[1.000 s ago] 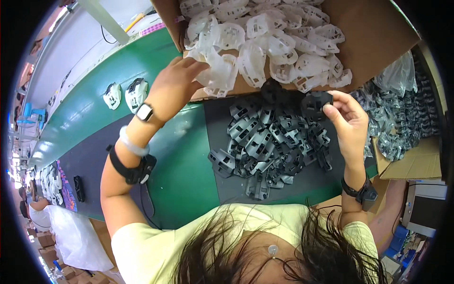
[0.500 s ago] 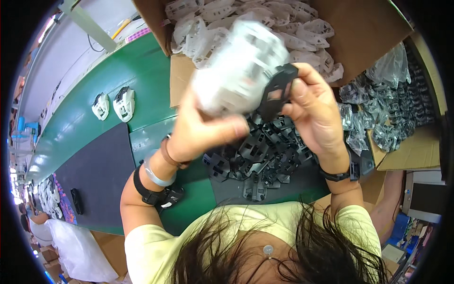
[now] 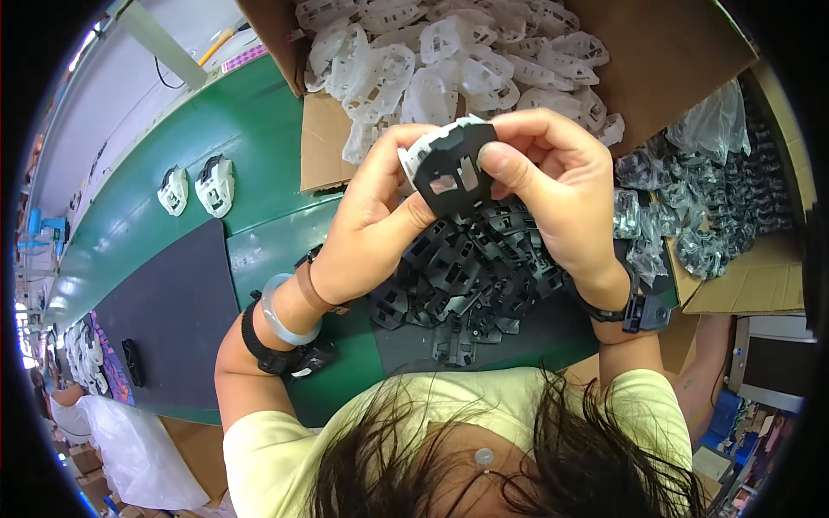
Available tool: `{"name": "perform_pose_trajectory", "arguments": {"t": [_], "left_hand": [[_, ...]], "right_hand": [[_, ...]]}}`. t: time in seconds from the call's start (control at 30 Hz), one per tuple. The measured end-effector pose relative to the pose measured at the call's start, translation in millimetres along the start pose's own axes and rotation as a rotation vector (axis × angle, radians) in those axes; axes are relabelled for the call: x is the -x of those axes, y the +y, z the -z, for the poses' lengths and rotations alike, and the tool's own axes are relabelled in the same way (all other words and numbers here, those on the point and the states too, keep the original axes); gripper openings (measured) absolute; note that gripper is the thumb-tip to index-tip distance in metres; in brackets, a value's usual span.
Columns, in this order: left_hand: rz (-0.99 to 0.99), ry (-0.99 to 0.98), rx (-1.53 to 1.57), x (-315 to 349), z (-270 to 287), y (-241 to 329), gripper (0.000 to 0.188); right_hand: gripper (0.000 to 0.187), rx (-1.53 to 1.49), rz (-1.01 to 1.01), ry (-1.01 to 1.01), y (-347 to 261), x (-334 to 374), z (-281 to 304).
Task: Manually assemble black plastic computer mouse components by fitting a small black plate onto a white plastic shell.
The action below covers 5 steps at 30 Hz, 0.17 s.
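Note:
Above the work table, both my hands hold a white plastic shell [image 3: 414,158] with a black plastic cover piece [image 3: 445,164] lying over its face. My left hand [image 3: 376,211] grips the left side, its thumb on the cover's lower left edge and its fingers behind. With thumb and fingers, my right hand [image 3: 553,177] pinches the cover's right edge. Only a rim of the shell shows; whether the two parts are locked together I cannot tell. Below my hands lies a pile of loose black plastic pieces [image 3: 458,268].
A cardboard box [image 3: 661,65] of white translucent shells [image 3: 432,95] stands at the far side. To the right are bagged black parts [image 3: 691,216] in another carton. Two white-and-black assembled pieces [image 3: 214,186] rest on the green table [image 3: 268,112], beyond a dark mat [image 3: 173,319].
The white shell has come down and turned, so that the black cover piece now lies over it. My hands have moved closer together.

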<state>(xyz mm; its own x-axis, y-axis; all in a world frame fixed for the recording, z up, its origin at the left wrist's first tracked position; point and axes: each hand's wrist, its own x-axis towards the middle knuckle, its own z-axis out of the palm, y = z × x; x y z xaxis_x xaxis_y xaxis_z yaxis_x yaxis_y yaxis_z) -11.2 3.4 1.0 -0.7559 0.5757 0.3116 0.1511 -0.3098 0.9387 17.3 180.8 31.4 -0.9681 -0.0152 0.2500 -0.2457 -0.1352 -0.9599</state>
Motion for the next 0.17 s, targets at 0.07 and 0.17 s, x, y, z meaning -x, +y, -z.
{"name": "perform_pose_trajectory", "arguments": {"t": [0.07, 0.17], "left_hand": [[-0.013, -0.049, 0.008, 7.7, 5.0, 2.1, 0.044], [-0.067, -0.125, -0.028, -3.3, 7.8, 4.3, 0.059]], "right_hand": [[0.02, 0.089, 0.026, 0.038, -2.2, 7.0, -5.5], [0.044, 0.126, -0.007, -0.015, 6.3, 11.2, 5.3]]}}
